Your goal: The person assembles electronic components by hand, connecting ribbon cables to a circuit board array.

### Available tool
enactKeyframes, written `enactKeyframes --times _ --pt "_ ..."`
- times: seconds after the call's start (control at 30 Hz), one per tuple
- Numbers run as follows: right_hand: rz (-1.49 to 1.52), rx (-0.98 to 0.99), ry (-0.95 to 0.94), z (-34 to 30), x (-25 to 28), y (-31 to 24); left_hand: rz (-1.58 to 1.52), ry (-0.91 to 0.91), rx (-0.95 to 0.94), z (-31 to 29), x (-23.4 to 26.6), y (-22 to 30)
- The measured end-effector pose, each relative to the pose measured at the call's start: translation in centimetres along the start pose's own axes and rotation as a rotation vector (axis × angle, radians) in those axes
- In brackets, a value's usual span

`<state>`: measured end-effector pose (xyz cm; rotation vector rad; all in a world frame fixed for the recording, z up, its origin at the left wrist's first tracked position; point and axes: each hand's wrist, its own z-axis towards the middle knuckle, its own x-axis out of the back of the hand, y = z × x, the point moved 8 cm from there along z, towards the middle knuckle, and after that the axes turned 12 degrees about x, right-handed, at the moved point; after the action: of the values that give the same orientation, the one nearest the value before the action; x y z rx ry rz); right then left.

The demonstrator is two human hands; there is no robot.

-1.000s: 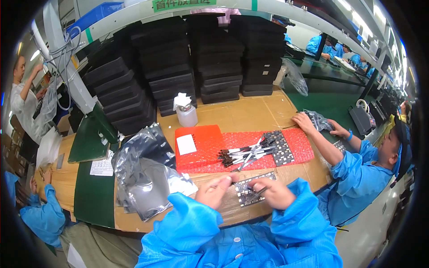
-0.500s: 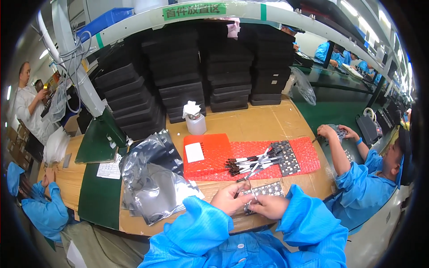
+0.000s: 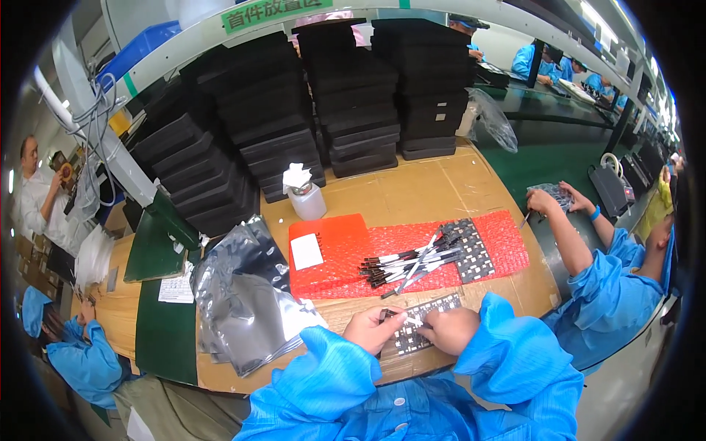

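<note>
At the near edge of the counter (image 3: 353, 189), just above the panel (image 3: 413, 342), a thin strip (image 3: 415, 322) spans the gap between the two hands. It is mostly white with a dark end, narrow and flat. The left hand (image 3: 373, 329) has thumb and fingers pinched on the dark end. The right hand (image 3: 452, 329) has its fingers bunched at the other end; whether they clamp the strip or something else cannot be told.

The panel lies flat, dark with rows of small pale squares, partly hidden by both hands. Just beyond it, red wrap (image 3: 507, 234) runs across the counter, bearing a loose pile (image 3: 390, 270) of similar black-and-white strips, some crossing each other. The pile's right end overlaps a second panel (image 3: 476, 253), also on the wrap. To the left, a red bag (image 3: 338, 246) carries a white label (image 3: 306, 251).

Silver bags (image 3: 246, 309) lie crumpled near the left sleeve (image 3: 331, 367), which covers their near corner. Farther back stands a bottle (image 3: 309, 204) with white tissue (image 3: 297, 176) on top, in front of tall black stacks (image 3: 353, 110) that block much of the view behind. On the right, a co-worker (image 3: 618, 279) handles a clear bag (image 3: 550, 194).
</note>
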<state>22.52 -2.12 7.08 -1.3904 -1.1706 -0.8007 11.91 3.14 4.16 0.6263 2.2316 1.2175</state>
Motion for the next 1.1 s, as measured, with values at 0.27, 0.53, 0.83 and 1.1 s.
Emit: enactKeyframes --times 0.27,0.53,0.83,1.1 --pt "0.266 0.194 -0.046 -0.9 3.7 -0.8 -0.201 0.010 0.000 0.6 0.8 -1.6" --pt "0.525 0.181 0.513 -2.0 8.8 1.2 0.198 0.171 -0.146 -1.7 0.3 3.2" --pt "0.300 -0.165 0.431 -5.0 2.8 10.6 1.579 -0.040 -0.794 -2.7 -8.7 -1.1" --pt "0.549 -0.198 0.240 -3.6 -0.4 10.0 1.656 -0.042 -0.830 -4.1 -5.3 -1.0"
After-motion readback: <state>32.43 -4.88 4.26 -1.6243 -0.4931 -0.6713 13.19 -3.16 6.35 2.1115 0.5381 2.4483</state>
